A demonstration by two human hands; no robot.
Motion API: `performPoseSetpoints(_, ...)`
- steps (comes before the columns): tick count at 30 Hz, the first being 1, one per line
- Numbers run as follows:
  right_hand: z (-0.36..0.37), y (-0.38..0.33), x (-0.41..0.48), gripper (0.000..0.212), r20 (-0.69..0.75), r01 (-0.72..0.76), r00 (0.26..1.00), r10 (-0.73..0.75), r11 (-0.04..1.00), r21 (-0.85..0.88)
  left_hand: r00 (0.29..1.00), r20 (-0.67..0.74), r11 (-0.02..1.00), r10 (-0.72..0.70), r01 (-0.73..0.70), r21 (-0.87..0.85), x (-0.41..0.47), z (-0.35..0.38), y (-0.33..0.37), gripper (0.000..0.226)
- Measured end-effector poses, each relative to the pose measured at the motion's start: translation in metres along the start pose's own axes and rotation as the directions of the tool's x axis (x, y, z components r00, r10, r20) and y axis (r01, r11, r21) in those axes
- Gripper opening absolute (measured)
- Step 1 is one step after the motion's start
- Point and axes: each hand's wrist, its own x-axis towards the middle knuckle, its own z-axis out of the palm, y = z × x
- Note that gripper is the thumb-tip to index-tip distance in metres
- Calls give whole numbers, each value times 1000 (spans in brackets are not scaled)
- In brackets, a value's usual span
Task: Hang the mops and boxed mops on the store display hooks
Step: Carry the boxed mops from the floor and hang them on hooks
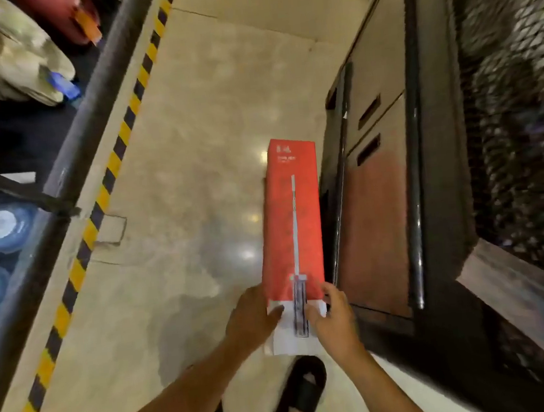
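A long red boxed mop with a white lower band and a printed mop picture stretches away from me over the pale floor. My left hand grips its near left edge, thumb on the front face. My right hand holds the near right edge, fingers curled over the white band. The box's far end points toward the dark shelf base on the right. No display hooks are visible.
A dark display unit with a metal rail runs along the right. A yellow-black hazard stripe and a dark pole border the floor on the left, with blurred goods beyond. My sandalled foot is below the box.
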Motion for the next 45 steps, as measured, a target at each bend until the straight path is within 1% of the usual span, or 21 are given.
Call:
performPoseSetpoints(3, 14, 29, 31, 48, -26, -5, 1000, 5, 1000, -1, 998, -12, 996, -61, 60, -70, 35, 20, -7, 58)
performPoseSetpoints(4, 18, 37, 39, 48, -48, -1, 999, 1, 1000, 4, 996, 13, 987, -83, 84, -134, 48, 27, -9, 62)
performPoseSetpoints(6, 26, 56, 54, 49, -90, 29, 996, -28, 1000, 9, 992, 26, 959, -125, 127, -252, 72, 44, -16, 80)
performPoseSetpoints(8, 31, 72, 64, 49, -125, 49, 991, -44, 998, 42, 984, 46, 928, -169, 175, -330, 97, 63, -28, 84)
performPoseSetpoints(9, 33, 77, 67, 50, -140, 50, 989, -41, 997, 63, 978, 71, 920, -195, 207, -332, 106, 68, -31, 79)
performPoseSetpoints(12, 35, 92, 75, 51, -168, 34, 986, -16, 993, 110, 972, 98, 894, -211, 233, -384, 127, 75, -33, 39)
performPoseSetpoints(13, 35, 95, 77, 50, -179, 30, 984, -10, 993, 111, 969, 123, 885, -215, 247, -394, 132, 76, -36, 34)
performPoseSetpoints(14, 35, 98, 79, 49, -191, 25, 982, -3, 994, 108, 969, 150, 886, -198, 242, -396, 137, 76, -41, 36)
performPoseSetpoints(16, 36, 101, 82, 47, -204, 11, 979, 13, 993, 118, 970, 186, 897, -159, 220, -382, 141, 76, -48, 50)
performPoseSetpoints(20, 37, 98, 82, 48, -207, -13, 977, 44, 989, 148, 968, 210, 893, -140, 215, -395, 137, 69, -47, 39)
performPoseSetpoints(22, 36, 94, 80, 47, -196, -19, 979, 52, 985, 170, 955, 216, 878, -201, 274, -393, 136, 63, -51, 48)
performPoseSetpoints(25, 34, 85, 75, 46, -168, -27, 984, 56, 985, 172, 946, 196, 873, -257, 314, -374, 130, 49, -59, 99)
performPoseSetpoints(27, 32, 75, 69, 43, -161, -30, 985, 60, 983, 181, 959, 144, 887, -242, 279, -367, 120, 33, -55, 107)
performPoseSetpoints(29, 32, 63, 60, 41, -164, -21, 985, 54, 980, 200, 968, 85, 895, -238, 252, -367, 99, 7, -35, 100)
performPoseSetpoints(32, 33, 46, 42, 45, -175, -32, 982, 68, 979, 201, 971, 34, 904, -239, 235, -356, 80, -26, -34, 87)
performPoseSetpoints(33, 33, 41, 36, 44, -174, -49, 981, 84, 979, 197, 973, 23, 914, -229, 223, -339, 72, -40, -34, 88)
performPoseSetpoints(35, 33, 31, 22, 43, -166, -78, 980, 109, 980, 185, 979, 33, 916, -199, 198, -350, 55, -64, -39, 100)
performPoseSetpoints(37, 31, 11, 4, 43, -151, -79, 982, 110, 977, 199, 985, 50, 915, -162, 169, -366, 28, -87, -37, 102)
performPoseSetpoints(42, 22, -45, -47, 36, -22, -121, 991, 129, 966, 226, 987, 55, 879, -150, 159, -449, -65, -146, 0, 84)
performPoseSetpoints(44, 15, -69, -70, 31, 34, -143, 990, 139, 959, 247, 986, 27, 854, -163, 154, -497, -99, -166, 14, 78)
performPoseSetpoints(45, 10, -83, -81, 34, 58, -144, 989, 133, 949, 279, 986, 16, 845, -166, 150, -513, -116, -175, 20, 77)
